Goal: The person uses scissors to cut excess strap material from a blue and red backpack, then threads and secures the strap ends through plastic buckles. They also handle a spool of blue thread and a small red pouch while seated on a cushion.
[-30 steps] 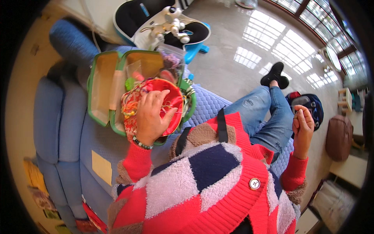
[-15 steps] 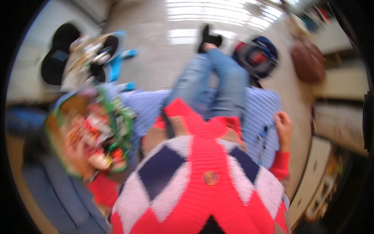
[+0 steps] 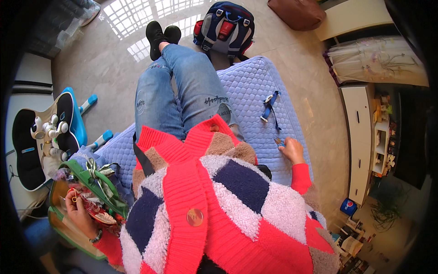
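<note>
My left hand reaches into a green-rimmed basket, its fingers pinched on a small red and yellow loop. Around and under it lie mixed small items, mostly red, too jumbled to name. A striped green and white ribbon bow sits on the basket's handle. On the right, my right hand is closed on a small blue and metallic piece over the light-blue quilted pad. Just beyond it lies a dark-blue strap with buckles.
My legs in jeans stretch across the pad. On the floor ahead stands a navy and red backpack, with a brown bag farther right. A blue and black child's seat stands at left. White drawers line the right side.
The view has turned, and the blur is gone. My left hand now pinches a red and yellow loop in the basket. A small piece now shows at my right fingertips.
</note>
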